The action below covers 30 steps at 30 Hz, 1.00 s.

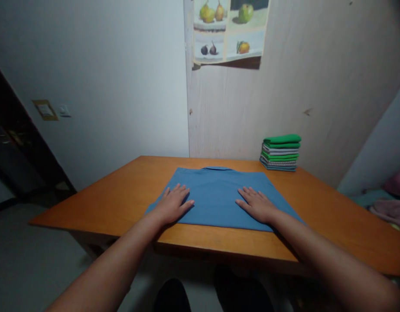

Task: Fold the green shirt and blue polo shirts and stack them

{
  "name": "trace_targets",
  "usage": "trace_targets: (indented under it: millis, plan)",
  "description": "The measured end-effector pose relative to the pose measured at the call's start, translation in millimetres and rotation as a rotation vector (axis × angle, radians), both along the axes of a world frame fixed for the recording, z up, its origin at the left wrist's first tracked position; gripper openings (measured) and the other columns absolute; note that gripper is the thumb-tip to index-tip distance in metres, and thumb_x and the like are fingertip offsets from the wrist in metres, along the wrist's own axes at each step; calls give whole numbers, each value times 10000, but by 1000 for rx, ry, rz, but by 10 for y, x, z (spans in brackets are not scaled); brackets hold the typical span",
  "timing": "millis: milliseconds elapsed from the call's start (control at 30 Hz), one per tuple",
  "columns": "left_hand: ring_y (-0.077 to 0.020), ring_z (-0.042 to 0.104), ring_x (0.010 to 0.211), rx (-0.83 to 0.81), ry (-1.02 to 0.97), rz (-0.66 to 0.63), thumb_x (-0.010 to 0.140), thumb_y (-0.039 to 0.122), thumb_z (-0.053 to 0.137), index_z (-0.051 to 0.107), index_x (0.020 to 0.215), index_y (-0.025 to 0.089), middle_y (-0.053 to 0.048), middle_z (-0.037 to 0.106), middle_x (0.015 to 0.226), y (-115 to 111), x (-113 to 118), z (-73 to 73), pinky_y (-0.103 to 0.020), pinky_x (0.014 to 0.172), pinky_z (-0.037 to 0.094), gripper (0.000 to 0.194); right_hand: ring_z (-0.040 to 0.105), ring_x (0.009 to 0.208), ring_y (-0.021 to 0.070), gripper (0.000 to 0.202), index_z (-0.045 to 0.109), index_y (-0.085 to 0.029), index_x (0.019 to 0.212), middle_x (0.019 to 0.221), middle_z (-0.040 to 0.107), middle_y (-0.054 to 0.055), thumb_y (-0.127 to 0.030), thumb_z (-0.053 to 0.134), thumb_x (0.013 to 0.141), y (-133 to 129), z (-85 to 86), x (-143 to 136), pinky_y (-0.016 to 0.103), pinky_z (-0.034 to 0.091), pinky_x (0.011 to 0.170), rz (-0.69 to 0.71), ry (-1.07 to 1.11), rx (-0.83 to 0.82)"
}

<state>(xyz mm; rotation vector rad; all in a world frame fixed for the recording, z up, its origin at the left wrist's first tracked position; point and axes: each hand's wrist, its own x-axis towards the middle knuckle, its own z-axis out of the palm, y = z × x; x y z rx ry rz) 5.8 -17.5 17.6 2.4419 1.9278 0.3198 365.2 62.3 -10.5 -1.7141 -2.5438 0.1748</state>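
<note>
A blue shirt (216,201) lies flat on the wooden table, its collar at the far edge and a straight fold along the near edge. My left hand (175,203) rests palm down on the left part of the cloth, fingers spread. On the right part lies my right hand (256,204), also flat with fingers apart. Neither hand grips anything. Parts of the shirt's side edges are hidden under my hands and forearms.
A stack of folded green, grey and blue cloths (280,152) stands at the table's back right. Behind the wooden table (121,190) is a wall with a fruit poster (230,32). Rumpled fabric (390,212) lies beyond the right edge.
</note>
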Motion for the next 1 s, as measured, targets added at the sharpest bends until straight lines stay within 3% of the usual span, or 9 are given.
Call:
trace_targets:
  millis: [167, 367, 533, 733, 833, 1000]
  plan:
    - [-304, 200, 1519, -49, 27, -4, 921, 753, 271, 364, 1547, 221, -103, 277, 1630, -40, -7, -153, -522, 1214, 117, 827, 153, 1523, 292, 864, 248, -228, 1594, 1656, 200, 86, -767, 151, 925, -43, 53, -20, 506, 120, 1214, 4, -1, -8]
    - [-311, 199, 1519, -48, 32, 12, 870, 806, 314, 372, 1544, 209, -104, 263, 1632, -63, 9, -118, -526, 1213, 135, 902, 113, 1530, 283, 867, 224, -225, 1599, 1666, 157, 87, -767, 163, 925, -25, 93, -27, 504, 102, 1216, 3, -5, -49]
    - [-315, 218, 1513, -39, 37, 17, 859, 810, 338, 372, 1545, 220, -96, 273, 1630, -38, -5, -143, -530, 1214, 139, 906, 84, 1524, 363, 875, 265, -208, 1587, 1661, 132, 146, -771, 206, 920, -159, 263, -227, 658, 62, 1161, -75, -21, -92]
    - [-326, 232, 1508, -48, 66, 31, 848, 817, 350, 345, 1557, 223, -91, 273, 1631, 60, -77, -222, -554, 1210, 143, 924, 30, 1533, 327, 881, 237, -230, 1595, 1669, 95, 124, -788, 209, 913, -533, 291, -548, 586, 5, 1191, 117, 114, -76]
    - [-330, 229, 1508, -45, 67, 30, 849, 814, 354, 346, 1556, 223, -90, 273, 1631, 71, -84, -232, -563, 1206, 146, 921, 35, 1535, 312, 872, 226, -214, 1598, 1666, 105, 131, -770, 189, 927, -629, 228, -462, 557, -6, 1199, 95, 126, -85]
    - [-334, 239, 1504, -38, 49, 20, 855, 803, 361, 367, 1548, 230, -85, 287, 1626, 46, -65, -206, -552, 1207, 150, 900, 29, 1535, 306, 879, 215, -226, 1601, 1668, 83, 114, -782, 175, 921, -628, 147, -12, 544, 3, 1205, -1, 87, -91]
